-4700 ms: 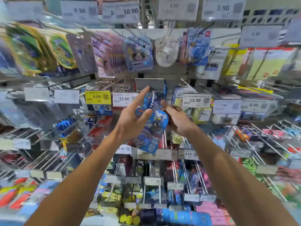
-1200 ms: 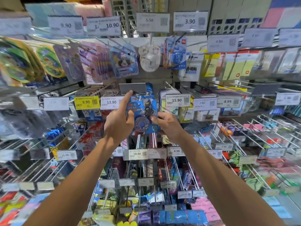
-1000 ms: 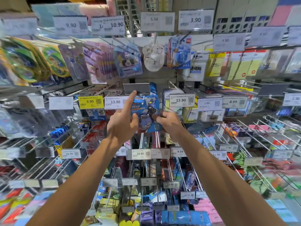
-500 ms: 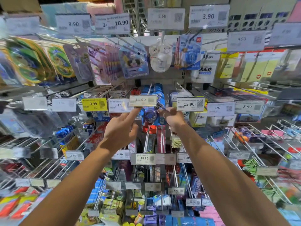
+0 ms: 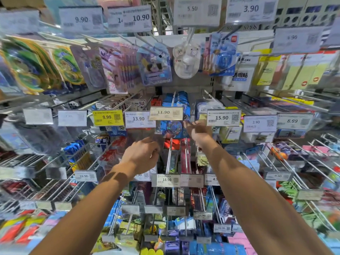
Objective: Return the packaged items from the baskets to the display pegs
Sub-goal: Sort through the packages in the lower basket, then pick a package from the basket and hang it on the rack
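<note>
Centre frame, the blue packaged item (image 5: 172, 128) hangs on its peg (image 5: 173, 98) behind the 11.90 price tag (image 5: 166, 113). The right hand (image 5: 198, 130) is at its right edge, fingers blurred, grip unclear. Lower left of it, the left hand (image 5: 141, 156) hangs loosely curled, holding nothing

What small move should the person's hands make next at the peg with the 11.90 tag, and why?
Probably draw the right hand back from the blue blister-packed item. The item already hangs on the metal peg behind the white 11.90 price tag, with that hand's fingertips at its right edge. The left hand, lower down, holds nothing.
</note>
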